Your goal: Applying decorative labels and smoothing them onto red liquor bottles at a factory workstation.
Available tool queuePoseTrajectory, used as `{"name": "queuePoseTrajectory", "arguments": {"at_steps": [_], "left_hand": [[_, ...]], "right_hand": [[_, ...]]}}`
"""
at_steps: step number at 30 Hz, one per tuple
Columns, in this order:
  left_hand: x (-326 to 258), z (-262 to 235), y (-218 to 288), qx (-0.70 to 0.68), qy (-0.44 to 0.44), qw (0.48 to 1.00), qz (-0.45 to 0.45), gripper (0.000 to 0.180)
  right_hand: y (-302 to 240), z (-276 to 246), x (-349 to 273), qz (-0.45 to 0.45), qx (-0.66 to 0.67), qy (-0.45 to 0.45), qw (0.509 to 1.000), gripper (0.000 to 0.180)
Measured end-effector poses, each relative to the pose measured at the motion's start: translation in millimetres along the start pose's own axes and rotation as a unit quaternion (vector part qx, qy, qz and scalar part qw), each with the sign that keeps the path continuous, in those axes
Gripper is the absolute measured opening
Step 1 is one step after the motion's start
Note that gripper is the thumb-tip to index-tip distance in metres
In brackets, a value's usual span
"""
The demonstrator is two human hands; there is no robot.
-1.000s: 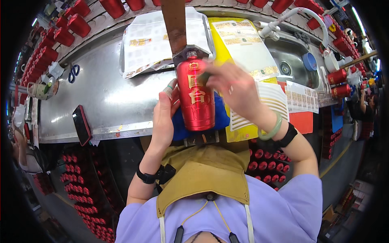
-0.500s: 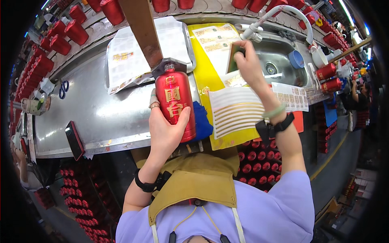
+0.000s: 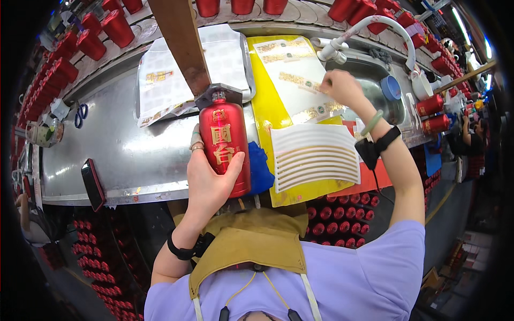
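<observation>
My left hand (image 3: 210, 179) is wrapped round the lower body of a glossy red bottle (image 3: 227, 128) with raised gold characters. The bottle's neck points away from me, against a dark metal bracket (image 3: 219, 93) at the end of a wooden bar (image 3: 184, 43). My right hand (image 3: 344, 87) is closed in a pinch over the right edge of a white sheet of gold stickers (image 3: 294, 64); whatever its fingertips hold is hidden. That sheet lies on a yellow mat (image 3: 262, 91). Nearer me, a white sheet with curved gold strips (image 3: 316, 158) lies on the same mat.
A blue cloth (image 3: 259, 168) lies beside the bottle. Behind it is a sheet-covered tray (image 3: 222, 48). The sink (image 3: 369, 85) has a white faucet (image 3: 334, 51) and a blue cup (image 3: 391, 87). A phone (image 3: 93, 184) and scissors (image 3: 81, 115) lie left. Red bottles (image 3: 91, 44) line the back.
The flat greenish piece in my right hand no longer shows. That hand has moved right and nearer me, uncovering more of the sticker sheet. My left hand still grips the bottle.
</observation>
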State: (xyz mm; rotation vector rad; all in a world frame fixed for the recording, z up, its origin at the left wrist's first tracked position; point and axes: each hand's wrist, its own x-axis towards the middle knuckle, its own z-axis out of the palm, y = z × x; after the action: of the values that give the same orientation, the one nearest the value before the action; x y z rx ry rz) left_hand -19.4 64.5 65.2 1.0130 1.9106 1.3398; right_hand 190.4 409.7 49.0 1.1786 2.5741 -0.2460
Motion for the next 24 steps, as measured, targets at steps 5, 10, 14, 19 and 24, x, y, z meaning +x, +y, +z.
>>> {"name": "queuePoseTrajectory", "arguments": {"at_steps": [5,10,14,19,24], "left_hand": [[3,-3,3,-0.009,-0.002,1.0,0.018,0.077],[-1,-32,-32,-0.147,0.015,0.989,0.006,0.078],[8,-59,-16,-0.113,0.057,0.989,0.079,0.057],[27,-47,25,-0.21,-0.054,0.957,0.192,0.082],[21,-38,21,-0.417,-0.169,0.887,0.099,0.086]], "right_hand": [[70,34,27,0.075,0.133,0.124,0.98,0.051],[100,24,16,0.104,0.138,0.052,0.984,0.047],[9,-27,-20,0.003,0.194,0.12,0.974,0.043],[-145,-92,-85,-0.205,0.392,0.046,0.896,0.041],[-204,-102,-134,-0.274,0.492,0.016,0.826,0.041]]}}
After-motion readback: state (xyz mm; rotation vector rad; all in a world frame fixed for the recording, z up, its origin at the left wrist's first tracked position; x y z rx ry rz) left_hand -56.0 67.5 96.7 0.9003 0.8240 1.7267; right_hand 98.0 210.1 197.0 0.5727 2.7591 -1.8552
